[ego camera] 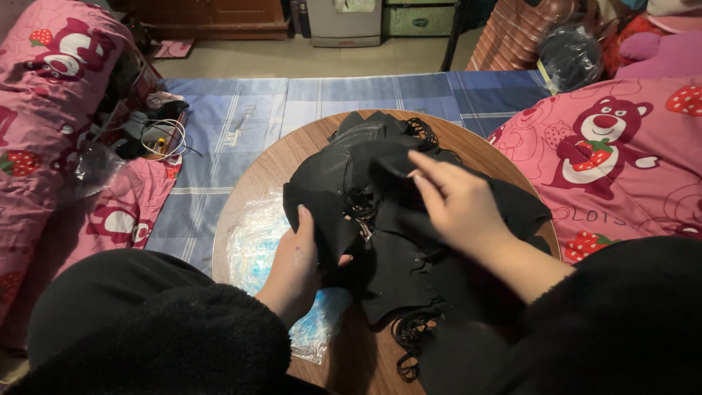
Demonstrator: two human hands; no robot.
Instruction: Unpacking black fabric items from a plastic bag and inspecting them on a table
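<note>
Round wooden table (pixel 256 175), left hand (pixel 296 265) and right hand (pixel 457 208) on black fabric pieces (pixel 380 197)

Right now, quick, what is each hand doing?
Left hand: closed on the edge of the black fabric pile.
Right hand: fingers pinching a piece of the same black fabric.

Left hand (pixel 296 260) fingers curled closed, right hand (pixel 457 205) fingertips pinched, wrist raised

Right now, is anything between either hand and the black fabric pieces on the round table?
Nothing visible. The left hand already grips the edge of the black fabric pile, and the right hand rests on top, pinching a piece. The clear plastic sheet lies beside and under the pile.
</note>
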